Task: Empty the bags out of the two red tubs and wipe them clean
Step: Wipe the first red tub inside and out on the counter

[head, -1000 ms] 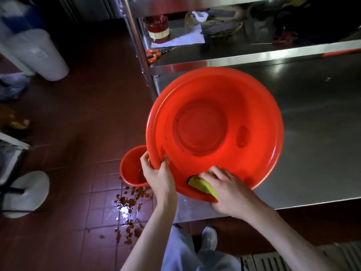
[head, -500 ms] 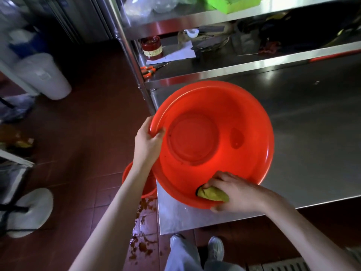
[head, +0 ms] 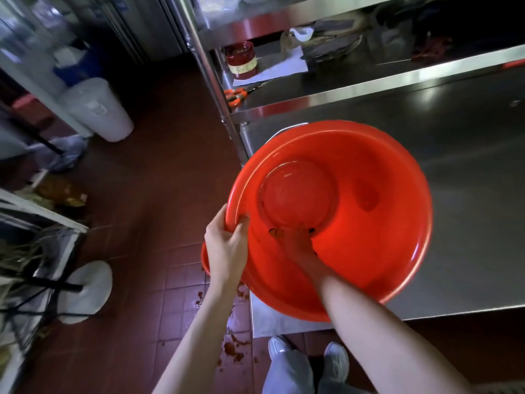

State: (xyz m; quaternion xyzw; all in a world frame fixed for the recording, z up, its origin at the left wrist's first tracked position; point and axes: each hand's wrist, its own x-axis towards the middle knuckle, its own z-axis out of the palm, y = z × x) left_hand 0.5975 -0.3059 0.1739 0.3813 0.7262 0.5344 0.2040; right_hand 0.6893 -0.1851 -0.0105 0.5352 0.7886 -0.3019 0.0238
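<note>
A large red tub [head: 383, 223] rests tilted on the left corner of the steel table [head: 477, 200], its inside facing me. My left hand [head: 227, 243] grips its left rim, thumb inside. Inside the tub, my right hand [head: 298, 245] presses on the wall just below the round base; the yellow-green cloth it holds is hidden under the fingers. A sliver of the second, smaller red tub [head: 205, 261] shows below the big tub's left edge, behind my left wrist.
On the shelf behind the table are a red jar [head: 241, 59] and orange-handled scissors [head: 235, 95]. Brown spill marks [head: 233, 345] dot the floor tiles by my shoes. A white bucket [head: 96, 109] and a white round base [head: 85, 291] stand at the left.
My right hand has slid with the cloth from the near rim up the inner wall to the base. My left hand moved along the left rim, and the tub tipped further toward me.
</note>
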